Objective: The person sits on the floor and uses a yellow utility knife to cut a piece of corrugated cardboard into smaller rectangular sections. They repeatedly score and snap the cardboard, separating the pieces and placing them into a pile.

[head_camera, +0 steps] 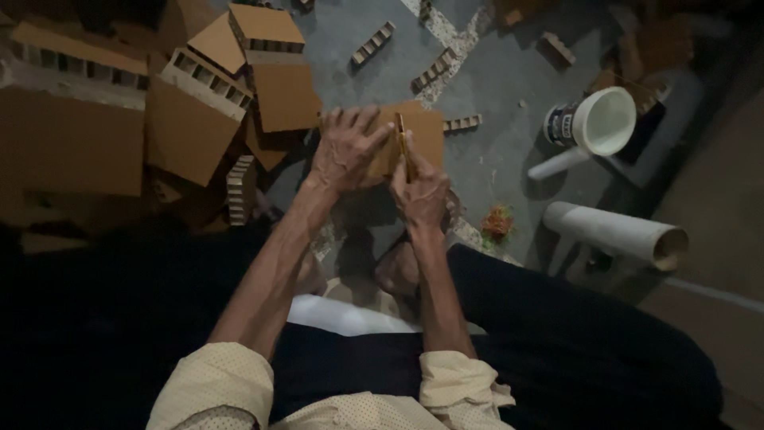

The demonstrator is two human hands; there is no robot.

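Cardboard panel [422, 131]: left hand [344, 151] spread flat, pressing. Right hand [419, 191] grips yellowish tool [404, 147], seemingly mid-cut; needs steady line. White cup [601, 121] at three o'clock, on floor [493, 72].

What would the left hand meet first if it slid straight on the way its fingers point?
Past the card under the left hand, probably the brown panel on the floor just beyond; depth is unclear.
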